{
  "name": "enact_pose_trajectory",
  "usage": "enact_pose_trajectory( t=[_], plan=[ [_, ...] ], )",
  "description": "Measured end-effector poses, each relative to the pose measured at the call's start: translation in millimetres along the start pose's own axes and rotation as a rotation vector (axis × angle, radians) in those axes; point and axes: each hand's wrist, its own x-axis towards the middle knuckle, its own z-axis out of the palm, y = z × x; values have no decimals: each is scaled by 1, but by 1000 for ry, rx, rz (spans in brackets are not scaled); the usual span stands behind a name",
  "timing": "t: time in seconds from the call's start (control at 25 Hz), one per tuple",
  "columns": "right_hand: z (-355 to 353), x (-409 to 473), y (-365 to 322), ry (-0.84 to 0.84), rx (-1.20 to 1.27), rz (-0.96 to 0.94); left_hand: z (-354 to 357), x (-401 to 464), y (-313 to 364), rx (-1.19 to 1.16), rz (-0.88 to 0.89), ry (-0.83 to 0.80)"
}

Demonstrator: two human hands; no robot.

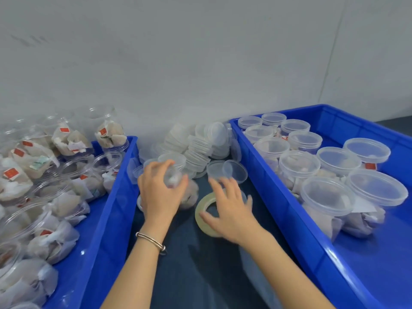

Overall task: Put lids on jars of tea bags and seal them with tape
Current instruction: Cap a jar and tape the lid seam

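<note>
Fingers (178, 184) of the left hand (159, 192) curl round a jar (189, 195); right-hand fingers (219, 186) spread over the tape roll (204, 207).

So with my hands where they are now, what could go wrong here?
The jar under your left hand has no lid yet, so tipping it could spill tea bags. The leaning lid stacks just behind could topple if bumped. Your right hand only rests on the tape roll, which might slide.
</note>
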Motion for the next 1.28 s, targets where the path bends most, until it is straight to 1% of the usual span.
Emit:
enact_pose_trajectory(
  t=[0.08,0.12,0.2,0.24,0.28,0.32,0.36,0.4,0.48,0.56,0.64,0.68,0.72,0.76,0.8,0.84,0.88,0.96,1.04,1.12,1.2,1.28],
  plan=[
    [-33,12,-4,273,79,-170,8,-6,39,-237,150,197],
    [-49,17,-5,392,121,-246,11,-5,63,-357,202,263],
    [-77,28,0,627,201,-319,20,3,110,-511,308,317],
    [-88,32,7,729,249,-297,25,6,131,-508,379,317],
    [-96,35,15,797,301,-220,30,8,149,-449,459,293],
    [-100,37,25,817,338,-105,37,9,162,-364,526,226],
    [-101,37,36,802,355,4,44,9,173,-277,557,117],
    [-102,38,47,773,368,71,51,9,180,-196,558,-7],
    [-98,38,61,711,389,112,66,11,188,-29,537,-195],
    [-90,39,69,652,408,169,76,14,194,166,578,-263],
    [-88,42,78,630,481,258,85,19,201,255,678,-301],
    [-91,44,81,612,541,309,88,18,204,239,722,-338],
    [-94,45,86,582,543,346,92,16,205,199,744,-373],
    [-98,46,89,547,487,378,96,12,204,140,730,-392],
    [-102,46,91,545,430,396,99,7,201,71,690,-385],
    [-106,45,93,577,406,397,102,4,197,9,645,-365],
    [-108,43,93,609,421,387,104,3,194,-52,610,-358],
    [-111,37,97,645,541,391,105,4,191,-210,541,-422],
    [-116,32,104,644,607,453,106,4,193,-360,468,-527],
    [-120,30,112,623,545,516,112,0,193,-374,411,-590],
    [-119,33,118,547,396,534,118,-6,184,-323,341,-640],
    [-115,37,123,467,267,529,121,-7,171,-256,309,-722]
  ],
)
